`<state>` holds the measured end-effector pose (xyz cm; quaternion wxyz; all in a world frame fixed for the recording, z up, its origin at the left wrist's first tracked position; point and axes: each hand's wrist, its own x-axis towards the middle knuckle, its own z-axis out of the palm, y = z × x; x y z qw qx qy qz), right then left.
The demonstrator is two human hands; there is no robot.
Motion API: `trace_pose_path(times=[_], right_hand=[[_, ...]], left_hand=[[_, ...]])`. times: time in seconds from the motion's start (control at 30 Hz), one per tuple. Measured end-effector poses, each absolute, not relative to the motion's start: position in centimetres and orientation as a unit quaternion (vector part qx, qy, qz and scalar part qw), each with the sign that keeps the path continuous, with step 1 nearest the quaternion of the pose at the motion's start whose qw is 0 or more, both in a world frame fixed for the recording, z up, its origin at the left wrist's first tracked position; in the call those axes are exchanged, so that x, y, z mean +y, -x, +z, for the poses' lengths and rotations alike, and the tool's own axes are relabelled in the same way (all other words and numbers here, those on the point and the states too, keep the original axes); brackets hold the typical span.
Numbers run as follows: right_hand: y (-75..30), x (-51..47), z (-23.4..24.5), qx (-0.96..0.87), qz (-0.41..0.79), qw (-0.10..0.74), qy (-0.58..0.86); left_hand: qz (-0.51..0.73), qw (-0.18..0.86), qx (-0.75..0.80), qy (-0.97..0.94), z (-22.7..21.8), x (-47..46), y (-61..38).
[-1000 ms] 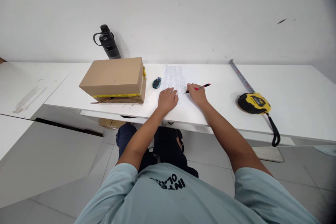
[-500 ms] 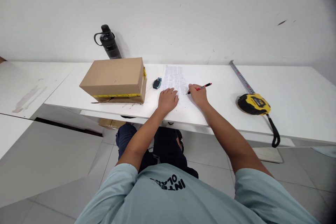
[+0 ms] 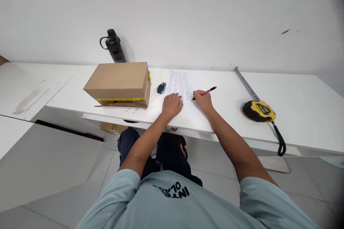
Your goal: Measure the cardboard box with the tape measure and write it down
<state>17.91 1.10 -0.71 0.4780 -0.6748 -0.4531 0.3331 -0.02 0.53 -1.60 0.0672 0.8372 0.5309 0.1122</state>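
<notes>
A sheet of paper [image 3: 178, 80] covered with handwriting lies on the white table [image 3: 223, 114]. My left hand [image 3: 172, 105] rests flat on its lower left part, fingers stretched out. In my right hand [image 3: 203, 101] is a red and black pen [image 3: 211, 90], pinched between the fingers, its tip at the right side of the paper near the lower lines. My left hand covers the sheet's lower left corner. Just left of the paper sits a small dark object in clear wrapping [image 3: 161, 87], whose kind I cannot make out.
To the left stands a cardboard box [image 3: 120, 75] with yellow tape, and behind it a black bottle [image 3: 115, 45] by the wall. On the right lies a yellow and black tape measure [image 3: 259, 111], its blade pulled out towards the wall and its strap over the table edge.
The whole view has shifted slightly, so things appear a little lower. My right hand keeps hold of the pen at nearly the same spot on the paper; my left hand stays flat.
</notes>
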Motion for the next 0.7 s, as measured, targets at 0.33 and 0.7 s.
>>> trace_pose_path(times=[0.33, 0.7], right_hand=[[-18.1, 1.0, -0.7, -0.454, 0.328, 0.482, 0.674], [-18.6, 1.6, -2.1, -0.475, 0.315, 0.486, 0.662]], left_hand=[[0.115, 0.064, 0.53, -0.838, -1.7, 0.6, 0.1], [0.121, 0.072, 0.529, -0.837, -1.6, 0.5, 0.1]])
